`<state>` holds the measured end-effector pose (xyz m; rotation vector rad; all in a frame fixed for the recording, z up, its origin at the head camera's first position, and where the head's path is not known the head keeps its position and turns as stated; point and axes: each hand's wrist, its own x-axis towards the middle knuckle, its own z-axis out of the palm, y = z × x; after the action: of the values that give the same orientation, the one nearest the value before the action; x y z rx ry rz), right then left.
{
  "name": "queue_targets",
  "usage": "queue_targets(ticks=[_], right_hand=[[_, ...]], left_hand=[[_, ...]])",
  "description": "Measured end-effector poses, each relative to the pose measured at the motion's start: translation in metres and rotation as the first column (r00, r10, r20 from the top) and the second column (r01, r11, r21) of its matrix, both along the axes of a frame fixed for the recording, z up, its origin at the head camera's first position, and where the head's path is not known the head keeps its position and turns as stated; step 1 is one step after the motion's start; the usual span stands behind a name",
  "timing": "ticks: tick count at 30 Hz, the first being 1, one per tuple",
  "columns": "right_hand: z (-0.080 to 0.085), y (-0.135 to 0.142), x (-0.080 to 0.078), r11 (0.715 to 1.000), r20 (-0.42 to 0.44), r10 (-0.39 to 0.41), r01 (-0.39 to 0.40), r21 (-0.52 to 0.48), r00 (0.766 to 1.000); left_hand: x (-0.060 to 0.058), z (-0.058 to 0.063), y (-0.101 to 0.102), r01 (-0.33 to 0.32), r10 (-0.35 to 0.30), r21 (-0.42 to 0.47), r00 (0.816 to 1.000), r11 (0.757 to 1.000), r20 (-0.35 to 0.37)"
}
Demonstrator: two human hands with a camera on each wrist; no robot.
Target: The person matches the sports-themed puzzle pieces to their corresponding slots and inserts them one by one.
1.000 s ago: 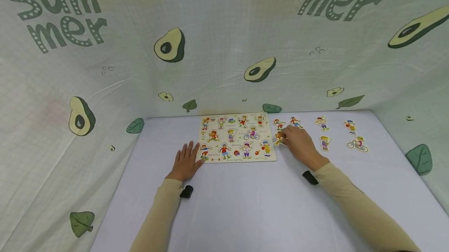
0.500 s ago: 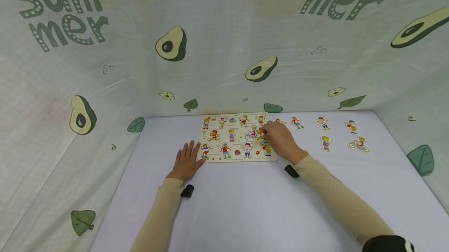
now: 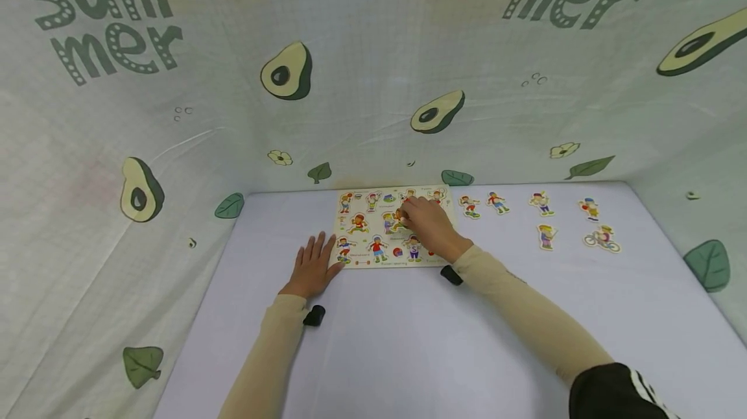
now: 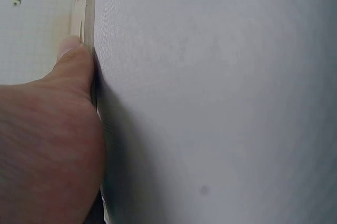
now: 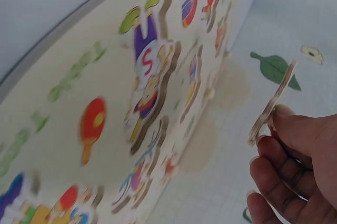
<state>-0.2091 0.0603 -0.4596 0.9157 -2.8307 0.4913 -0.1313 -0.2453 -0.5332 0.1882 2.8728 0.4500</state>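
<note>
A flat wooden puzzle board (image 3: 373, 226) with printed sports figures lies near the back of the table. My left hand (image 3: 311, 268) rests beside its left edge, fingers spread. In the left wrist view, the thumb (image 4: 76, 63) presses on the board's rim. Over the middle of the board, my right hand (image 3: 428, 224) pinches a thin wooden puzzle piece (image 5: 274, 100) between thumb and fingertips. The right wrist view shows that piece edge-on and apart from the board; the head view shows an orange running figure on it, partly covered by the fingers.
Several loose puzzle pieces lie right of the board, among them a skateboarder (image 3: 469, 206), a cyclist (image 3: 602, 239) and a batter (image 3: 546, 237). A printed cloth (image 3: 362, 114) hangs behind the table (image 3: 397, 341) and along its sides.
My right hand has picked up the running-figure piece from the table right of the board and carried it left over the board's middle. The left hand has stayed in place.
</note>
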Motion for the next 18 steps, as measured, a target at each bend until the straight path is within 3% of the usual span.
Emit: queue_targets(ticks=[11, 18], right_hand=[[0.000, -0.042, -0.011, 0.998, 0.031, 0.062, -0.062, -0.002, 0.998], [-0.002, -0.063, -0.017, 0.994, 0.023, 0.106, -0.107, 0.026, 0.994]], left_hand=[[0.000, 0.003, 0.001, -0.003, 0.004, -0.020, 1.000, 1.000, 0.027], [0.001, 0.009, 0.002, 0.000, 0.000, 0.012, 1.000, 1.000, 0.025]])
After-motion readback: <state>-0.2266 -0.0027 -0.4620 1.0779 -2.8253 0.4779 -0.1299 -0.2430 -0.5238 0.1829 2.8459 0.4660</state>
